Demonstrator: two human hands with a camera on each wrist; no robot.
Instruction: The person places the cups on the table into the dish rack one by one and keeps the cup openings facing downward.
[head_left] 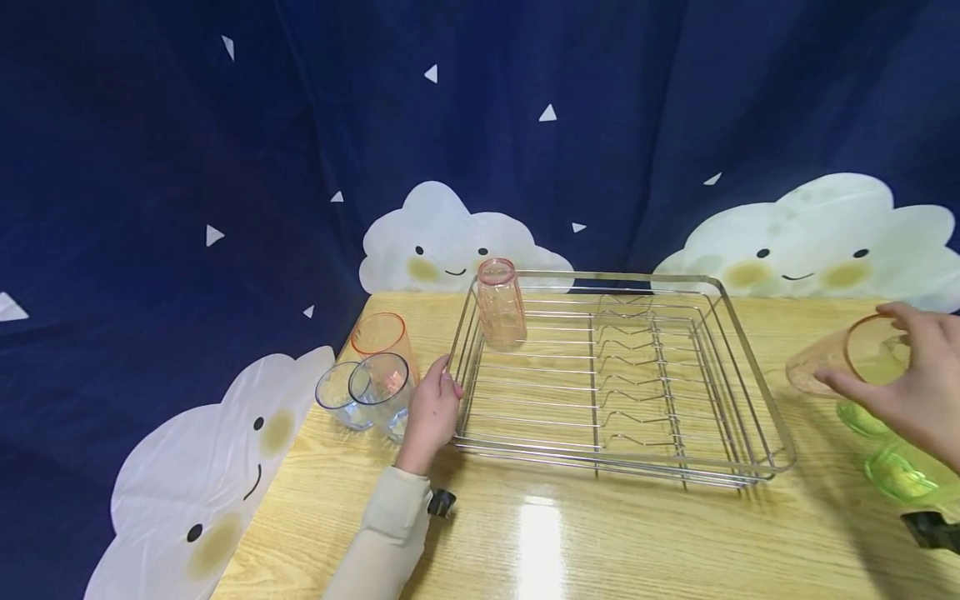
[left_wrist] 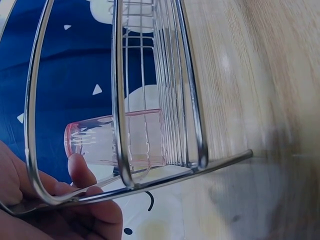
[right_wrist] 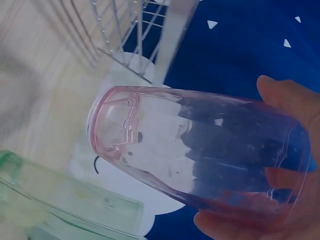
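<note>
On the left, my left hand (head_left: 432, 412) grips the left rail of a metal wire dish rack (head_left: 600, 452). The left wrist view shows fingers (left_wrist: 82, 170) curled about that rail. A clear pink glass (head_left: 501, 312) stands upside down in the rack's back left corner. Right of the rack, my right hand (head_left: 926, 371) holds a second pink glass (right_wrist: 165, 135) near its rim, thumb on one side and fingers on the other. This glass is tilted, its base toward the rack and its mouth toward the palm.
Two green glasses, one nearer (head_left: 903, 479) and one behind (head_left: 860, 417), stand under my right hand. Left of the rack are an orange-rimmed glass (head_left: 382, 333) and two blue-rimmed glasses (head_left: 382, 392). A dark blue curtain (head_left: 480, 125) with clouds hangs behind the wooden table (head_left: 480, 542).
</note>
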